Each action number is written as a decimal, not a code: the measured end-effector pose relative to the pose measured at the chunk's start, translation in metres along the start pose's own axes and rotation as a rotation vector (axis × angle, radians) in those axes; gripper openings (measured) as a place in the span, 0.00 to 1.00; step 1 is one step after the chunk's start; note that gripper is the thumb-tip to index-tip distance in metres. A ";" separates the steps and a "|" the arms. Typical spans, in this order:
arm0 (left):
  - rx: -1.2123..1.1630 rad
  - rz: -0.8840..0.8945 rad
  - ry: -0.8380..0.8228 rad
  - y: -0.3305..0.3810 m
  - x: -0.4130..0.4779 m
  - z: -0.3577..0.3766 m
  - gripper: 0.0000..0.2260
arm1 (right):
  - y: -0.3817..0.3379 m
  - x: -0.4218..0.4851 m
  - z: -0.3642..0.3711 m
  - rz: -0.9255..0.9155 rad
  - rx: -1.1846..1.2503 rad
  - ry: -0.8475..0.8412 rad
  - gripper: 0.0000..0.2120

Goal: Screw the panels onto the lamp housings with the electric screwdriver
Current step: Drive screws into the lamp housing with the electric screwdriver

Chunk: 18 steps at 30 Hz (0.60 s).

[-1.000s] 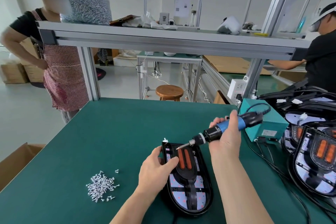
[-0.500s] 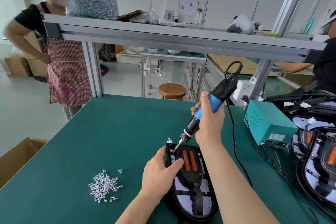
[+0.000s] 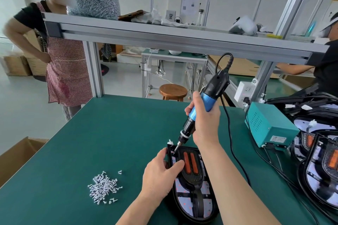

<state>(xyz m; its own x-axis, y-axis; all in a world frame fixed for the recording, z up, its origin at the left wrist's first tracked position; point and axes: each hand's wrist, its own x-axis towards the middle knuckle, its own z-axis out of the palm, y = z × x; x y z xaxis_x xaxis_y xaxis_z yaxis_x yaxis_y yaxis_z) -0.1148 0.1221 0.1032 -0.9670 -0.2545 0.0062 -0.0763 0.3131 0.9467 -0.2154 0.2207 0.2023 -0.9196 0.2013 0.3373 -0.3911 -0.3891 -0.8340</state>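
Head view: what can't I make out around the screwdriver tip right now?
Whether a screw sits under the electric screwdriver bit: too small, head view.
Left hand fingers: tips hidden behind the lamp housing edge.
Housing near end: cut off by the bottom edge, covered by the right forearm.
Stacked housings: cut off by the right edge.

Lamp housing (image 3: 206,204): near end cut off by the bottom edge; left rim hidden under the left hand (image 3: 159,179). Electric screwdriver (image 3: 204,104): bit appears to touch the far-left corner, but contact is too small to confirm. Stacked housings (image 3: 320,175) run off the right edge. Label on the green power box (image 3: 270,124) is unreadable. Cardboard box (image 3: 16,157) is cut by the left edge. Bystander (image 3: 67,71): face blurred.
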 end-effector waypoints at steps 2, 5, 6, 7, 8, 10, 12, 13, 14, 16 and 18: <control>0.003 0.001 0.004 0.000 0.000 0.001 0.35 | -0.001 -0.003 0.001 -0.020 -0.016 -0.058 0.07; 0.004 0.008 0.014 -0.001 0.001 0.001 0.33 | -0.003 -0.004 0.002 -0.019 -0.014 -0.089 0.07; 0.008 0.012 0.016 -0.001 0.001 0.001 0.32 | -0.004 -0.005 0.003 -0.014 -0.008 -0.088 0.07; 0.006 0.012 0.015 -0.001 0.001 0.001 0.32 | -0.004 -0.005 0.003 -0.008 -0.004 -0.085 0.07; 0.003 0.010 0.013 -0.002 0.002 0.002 0.32 | -0.004 -0.005 0.003 -0.004 -0.002 -0.081 0.07; 0.012 0.012 0.015 -0.003 0.002 0.002 0.33 | -0.003 -0.006 0.003 0.001 -0.006 -0.071 0.07; 0.021 0.017 0.013 -0.003 0.002 0.002 0.31 | -0.002 -0.007 0.003 0.001 -0.012 -0.064 0.07; 0.021 0.017 0.009 -0.003 0.002 0.002 0.31 | -0.002 -0.007 0.003 0.000 -0.013 -0.063 0.08; 0.021 0.016 0.006 -0.003 0.002 0.002 0.31 | -0.001 -0.007 0.003 -0.001 -0.015 -0.063 0.08; 0.026 0.016 0.004 -0.002 0.002 0.001 0.29 | -0.001 -0.008 0.004 -0.001 -0.026 -0.067 0.10; 0.037 0.017 0.010 -0.002 0.001 0.002 0.30 | 0.000 -0.007 0.004 -0.002 -0.029 -0.066 0.10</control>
<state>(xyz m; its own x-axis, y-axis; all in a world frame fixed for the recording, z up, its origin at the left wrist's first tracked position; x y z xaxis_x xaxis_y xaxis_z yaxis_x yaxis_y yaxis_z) -0.1163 0.1225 0.1008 -0.9658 -0.2579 0.0257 -0.0688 0.3509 0.9339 -0.2086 0.2157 0.2020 -0.9194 0.1419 0.3668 -0.3930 -0.3620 -0.8453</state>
